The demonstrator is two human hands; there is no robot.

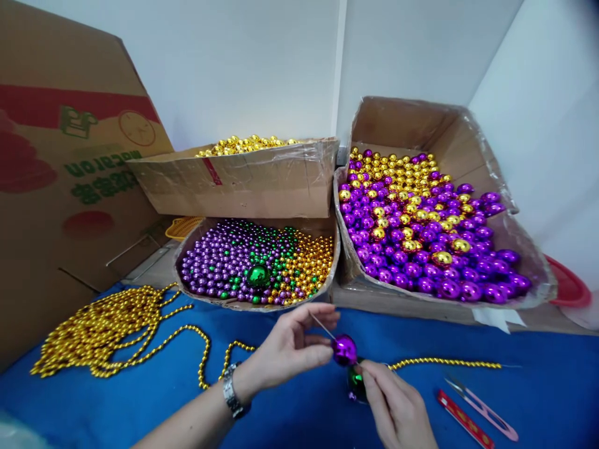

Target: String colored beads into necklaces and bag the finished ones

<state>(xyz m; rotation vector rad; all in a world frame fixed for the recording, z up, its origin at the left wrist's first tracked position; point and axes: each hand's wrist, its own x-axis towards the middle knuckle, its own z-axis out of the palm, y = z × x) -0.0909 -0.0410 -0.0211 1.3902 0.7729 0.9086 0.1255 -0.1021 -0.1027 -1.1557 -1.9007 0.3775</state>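
Observation:
A shiny purple ball point(345, 350) sits at the fingertips of my left hand point(299, 340), whose thumb and curled fingers close on its left side. From the ball a thin needle-like wire point(322, 326) slants up across those fingers. My right hand point(397, 402) pinches at the ball's lower right, where the wire seems to come out; the pinch is partly hidden. Just below hangs or lies a larger green ball point(357, 383), half covered by the right fingers, with a tiny purple bead under it. A gold bead strand point(444, 362) stretches right from behind the right hand, ending in a thin thread.
Gold bead strands point(107, 330) are heaped on the blue cloth point(281, 411) at left. Behind stand a box of small mixed beads point(224, 255), a carton of gold beads point(248, 187) and a box of purple and gold balls point(355, 274). Pink thread snips point(491, 415) lie beside a red-handled tool point(463, 418).

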